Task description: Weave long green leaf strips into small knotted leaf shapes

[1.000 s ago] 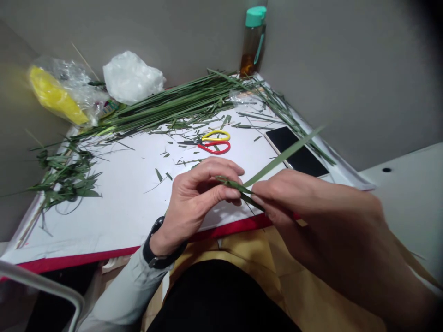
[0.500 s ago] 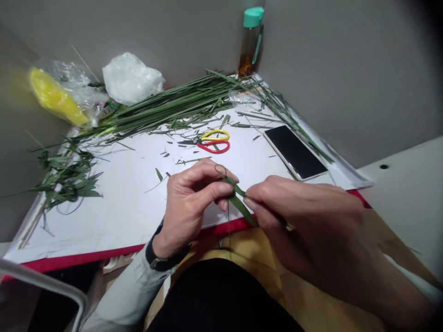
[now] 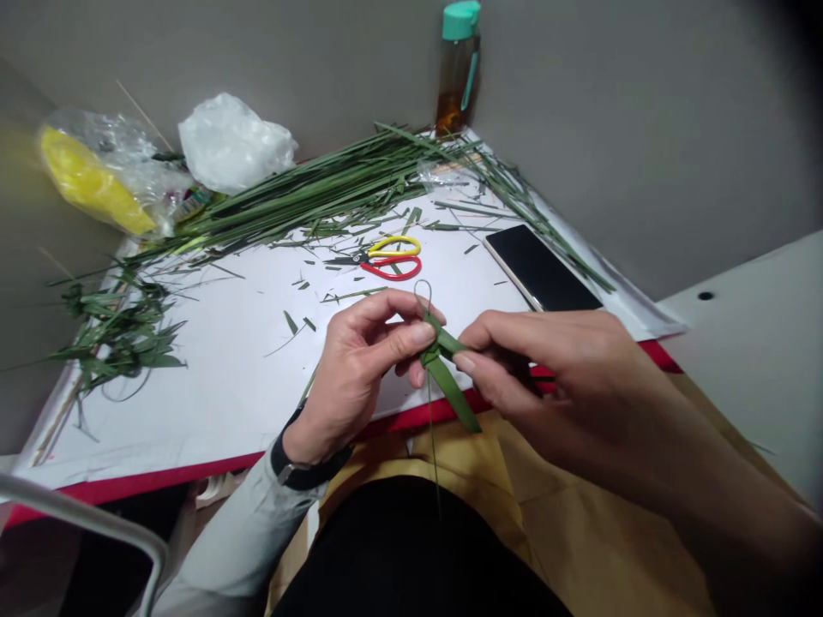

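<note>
Over the table's front edge, my left hand (image 3: 366, 368) pinches a folded green leaf strip (image 3: 453, 396) between thumb and forefinger. A small loop stands up from its top, and a thin strand hangs down from it over my lap. My right hand (image 3: 533, 360) grips a short end of the strip with thumb and forefinger, to the right of the fold. The other, wider end slants down between the hands. Scissors (image 3: 393, 257) with one yellow and one red handle lie on the white table beyond my left hand.
Long green leaves (image 3: 309, 188) are heaped along the back, with cut scraps before them. A phone (image 3: 540, 266) lies at the right, a bottle (image 3: 458, 77) stands at the back corner. Woven leaf pieces (image 3: 122, 330), a white plastic bag (image 3: 235, 144) and a yellow bag (image 3: 93, 180) are at the left.
The strip's right-hand end now spreads away from the hanging end, and the fold shows more openly. My right hand has shifted slightly up, and the view has moved a little.
</note>
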Available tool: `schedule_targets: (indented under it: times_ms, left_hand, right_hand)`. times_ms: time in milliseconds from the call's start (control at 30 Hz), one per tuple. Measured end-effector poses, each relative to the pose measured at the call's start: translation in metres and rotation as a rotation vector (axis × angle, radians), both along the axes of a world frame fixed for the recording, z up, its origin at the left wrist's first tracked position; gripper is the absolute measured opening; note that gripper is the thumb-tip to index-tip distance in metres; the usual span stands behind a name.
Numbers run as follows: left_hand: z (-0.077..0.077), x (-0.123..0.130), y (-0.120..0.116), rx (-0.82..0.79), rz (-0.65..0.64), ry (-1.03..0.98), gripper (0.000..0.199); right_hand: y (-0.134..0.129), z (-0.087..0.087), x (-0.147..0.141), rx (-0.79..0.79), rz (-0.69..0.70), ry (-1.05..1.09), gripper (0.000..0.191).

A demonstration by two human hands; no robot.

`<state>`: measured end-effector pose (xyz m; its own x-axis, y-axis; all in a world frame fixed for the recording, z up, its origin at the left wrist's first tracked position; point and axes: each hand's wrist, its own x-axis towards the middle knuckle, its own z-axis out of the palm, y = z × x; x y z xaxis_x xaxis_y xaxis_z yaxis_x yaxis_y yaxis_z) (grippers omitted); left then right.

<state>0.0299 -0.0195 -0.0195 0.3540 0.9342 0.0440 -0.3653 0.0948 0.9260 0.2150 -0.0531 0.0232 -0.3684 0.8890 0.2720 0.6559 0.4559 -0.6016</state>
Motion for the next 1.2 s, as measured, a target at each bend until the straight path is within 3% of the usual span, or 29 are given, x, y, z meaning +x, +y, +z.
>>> schedule_targets:
  times_ms: [367, 533, 633, 733, 1067, 1200]
  left_hand:
    - [0.002, 0.0, 0.001, -0.029, -0.076, 0.018, 0.011]
    - [0.003, -0.005, 0.007, -0.005, -0.107, 0.057, 0.005]
    - [0.002, -0.008, 0.009, 0.045, -0.067, 0.075, 0.01]
    - [0.002, -0.009, 0.008, 0.012, -0.085, 0.076, 0.013]
    - [0.006, -0.001, 0.005, -0.113, -0.134, -0.009, 0.009]
    - [0.01, -0.001, 0.005, -0.127, -0.13, -0.014, 0.012]
  right_hand:
    - [0.014, 0.006, 0.0, -0.081, 0.024, -0.017, 0.021]
    - [0.019, 0.008, 0.006, -0.274, 0.023, 0.157, 0.02]
    - [0.026, 0.009, 0.009, -0.455, 0.101, 0.274, 0.021]
    - [0.029, 0.009, 0.009, -0.53, 0.108, 0.35, 0.021]
    - [0.025, 0.006, 0.006, -0.415, 0.055, 0.293, 0.023]
    - [0.026, 0.004, 0.005, -0.423, 0.062, 0.364, 0.023]
